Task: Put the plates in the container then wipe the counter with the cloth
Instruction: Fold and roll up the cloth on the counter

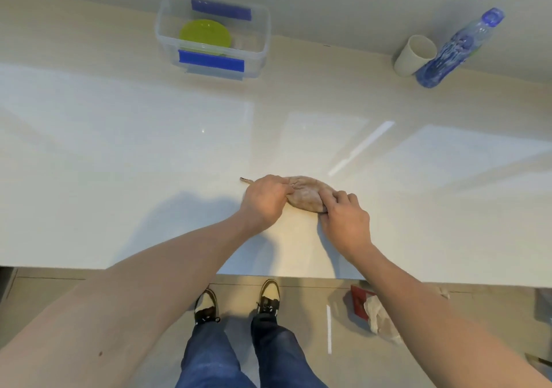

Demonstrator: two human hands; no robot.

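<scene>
A bunched beige-brown cloth [304, 193] lies on the glossy white counter [149, 148] near its front edge. My left hand [264, 201] grips the cloth's left end and my right hand [346, 217] pinches its right end. At the back of the counter stands a clear plastic container [257, 44] with blue clips. Green plates [205, 36] lie stacked inside it.
A beige cup [415, 54] and a blue-capped bottle [457, 50] stand at the back right against the wall. Below the counter edge are my shoes, jeans, and some red and white litter [373, 310] on the floor.
</scene>
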